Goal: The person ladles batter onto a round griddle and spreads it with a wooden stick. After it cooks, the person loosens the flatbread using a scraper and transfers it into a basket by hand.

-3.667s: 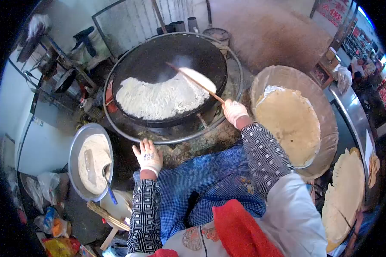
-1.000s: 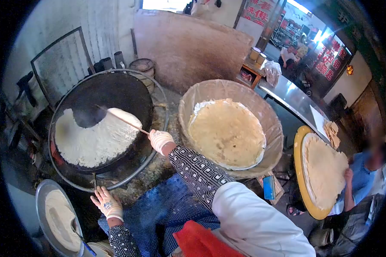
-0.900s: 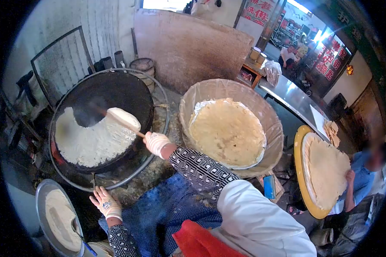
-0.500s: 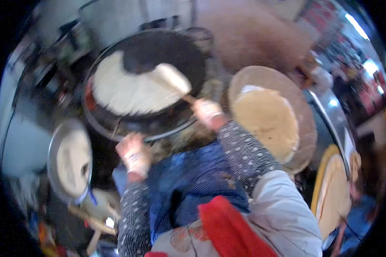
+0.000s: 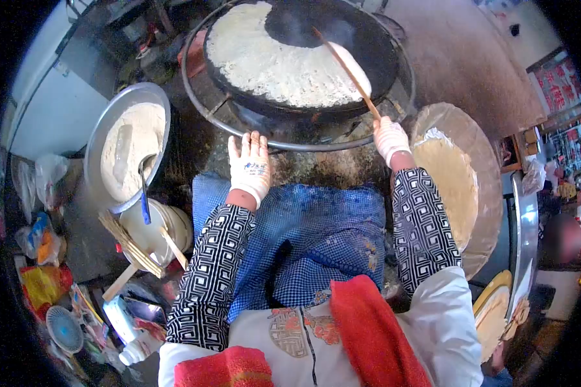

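Note:
My right hand (image 5: 391, 138), in a white glove, grips the handle of a wooden batter spreader (image 5: 350, 72). Its blade lies slanted over the right part of the pale batter (image 5: 265, 68), which covers the left and front of a round black griddle (image 5: 297, 24) in a broad curve. Dark griddle surface shows at the back and right. My left hand (image 5: 249, 166), also gloved, has its fingers stretched out just in front of the metal ring (image 5: 303, 147) around the griddle. I cannot tell whether its fingertips touch the ring.
At left stands a metal basin (image 5: 165, 116) of pale batter with a blue-handled ladle (image 5: 145, 201). Below it, a white bucket (image 5: 184, 227) carries a bundle of sticks (image 5: 130, 245). On the right, thin flatbreads (image 5: 448, 180) lie on a round tray (image 5: 489, 161).
The spreader has turned from a broad face to a thin edge and shifted right along the batter. My left hand's fingers have straightened. The camera view has tilted downward.

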### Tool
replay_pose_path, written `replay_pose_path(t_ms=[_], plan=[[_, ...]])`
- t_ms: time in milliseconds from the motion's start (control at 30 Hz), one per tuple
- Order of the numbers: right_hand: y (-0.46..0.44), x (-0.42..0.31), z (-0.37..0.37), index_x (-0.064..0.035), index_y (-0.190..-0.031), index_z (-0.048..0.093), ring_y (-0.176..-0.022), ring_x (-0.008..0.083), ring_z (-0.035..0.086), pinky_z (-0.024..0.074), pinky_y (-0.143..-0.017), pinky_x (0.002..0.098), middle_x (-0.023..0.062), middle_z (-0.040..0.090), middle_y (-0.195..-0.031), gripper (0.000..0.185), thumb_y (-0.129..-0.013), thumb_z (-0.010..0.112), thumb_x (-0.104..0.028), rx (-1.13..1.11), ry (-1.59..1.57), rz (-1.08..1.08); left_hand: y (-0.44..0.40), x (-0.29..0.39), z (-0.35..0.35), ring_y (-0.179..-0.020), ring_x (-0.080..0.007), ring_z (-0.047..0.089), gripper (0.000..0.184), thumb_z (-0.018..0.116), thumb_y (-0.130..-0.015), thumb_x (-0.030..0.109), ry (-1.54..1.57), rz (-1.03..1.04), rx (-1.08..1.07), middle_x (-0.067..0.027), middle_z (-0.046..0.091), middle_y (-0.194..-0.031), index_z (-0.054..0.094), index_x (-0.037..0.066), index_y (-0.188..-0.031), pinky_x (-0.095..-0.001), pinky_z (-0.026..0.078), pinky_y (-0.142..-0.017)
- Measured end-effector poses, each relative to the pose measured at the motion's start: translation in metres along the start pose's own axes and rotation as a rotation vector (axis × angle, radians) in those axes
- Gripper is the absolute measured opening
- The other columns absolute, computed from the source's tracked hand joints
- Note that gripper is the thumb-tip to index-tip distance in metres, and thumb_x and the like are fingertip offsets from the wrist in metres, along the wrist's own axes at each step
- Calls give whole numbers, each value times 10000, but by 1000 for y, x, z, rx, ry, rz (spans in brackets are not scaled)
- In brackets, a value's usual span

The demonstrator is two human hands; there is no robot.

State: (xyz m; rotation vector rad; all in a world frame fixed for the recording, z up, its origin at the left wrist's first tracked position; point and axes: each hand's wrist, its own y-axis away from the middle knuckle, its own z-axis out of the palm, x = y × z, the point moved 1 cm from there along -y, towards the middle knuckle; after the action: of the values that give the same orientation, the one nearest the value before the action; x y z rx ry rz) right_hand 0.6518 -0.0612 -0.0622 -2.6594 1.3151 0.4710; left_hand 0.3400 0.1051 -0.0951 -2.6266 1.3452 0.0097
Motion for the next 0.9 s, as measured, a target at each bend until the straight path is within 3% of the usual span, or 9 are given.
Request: replay_pose_path(t_ms=[167,300,367,400,500,633,733,833,900], plan=[[8,-9,-12,-32,-1015,583,-892,395,650,500,-809,497,245,668,-906,346,-977,424,-337,-9,267,-1,-3,-6,-6,-1369,-332,351,620,539,-861,338,-9,-36,-64,-162,389,-1470,413,27,-1383,-595,96,-1138],[1,-13,-5,-16,-980,584,-813,404,657,516,-736,503,227,676,-835,341,-969,450,-329,78,179,-100,-8,-14,-3,-1388,-318,320,633,547,-865,366,-48,-51,-108,-143,372,-1484,411,38,-1389,-590,78,-1144],[17,-20,1,-18,-953,578,-767,406,658,522,-702,500,237,671,-809,330,-960,458,-326,-71,-101,-80,-11,-15,-6,-1390,-315,316,624,542,-869,368,-40,-74,-164,-137,380,-1479,416,42,-1386,-592,71,-1145],[32,-25,2,-25,-929,572,-735,396,661,523,-694,498,237,665,-776,301,-947,475,-309,-29,219,-301,-11,-16,-6,-1386,-314,323,626,539,-867,364,-56,-67,-136,-141,382,-1479,418,34,-1386,-597,75,-1142],[15,3,-2,-31,-933,582,-806,379,670,526,-722,474,241,671,-826,311,-943,479,-324,-42,141,-9,-8,-17,-13,-1372,-321,342,638,553,-869,369,-30,-78,-141,-148,382,-1480,423,16,-1384,-587,94,-1144],[9,-4,-29,-9,-903,587,-720,353,674,545,-646,442,189,684,-791,314,-955,437,-281,100,231,-158,-11,-23,-12,-1372,-306,340,646,582,-849,405,-62,-98,-149,-132,377,-1486,450,49,-1372,-571,114,-1143],[18,-1,-15,27,-956,568,-725,332,680,559,-662,441,199,688,-798,294,-940,452,-242,-11,140,-294,-16,-28,-47,-1235,-255,478,554,716,-750,373,132,-68,-7,-97,581,-1276,597,67,-1197,-502,242,-1079],[11,7,-27,-33,-912,622,-719,240,692,558,-593,395,104,691,-763,174,-875,507,-157,166,234,-192,-18,-38,-40,-1339,-247,379,663,681,-799,337,109,-90,-124,-117,441,-1441,467,39,-1350,-517,184,-1122],[-8,6,8,-30,-908,634,-735,267,686,547,-614,404,134,693,-784,199,-880,543,-205,254,265,-236,-19,-46,-37,-1387,-261,312,642,618,-836,302,66,-142,-224,-120,383,-1483,425,28,-1384,-539,122,-1150]])
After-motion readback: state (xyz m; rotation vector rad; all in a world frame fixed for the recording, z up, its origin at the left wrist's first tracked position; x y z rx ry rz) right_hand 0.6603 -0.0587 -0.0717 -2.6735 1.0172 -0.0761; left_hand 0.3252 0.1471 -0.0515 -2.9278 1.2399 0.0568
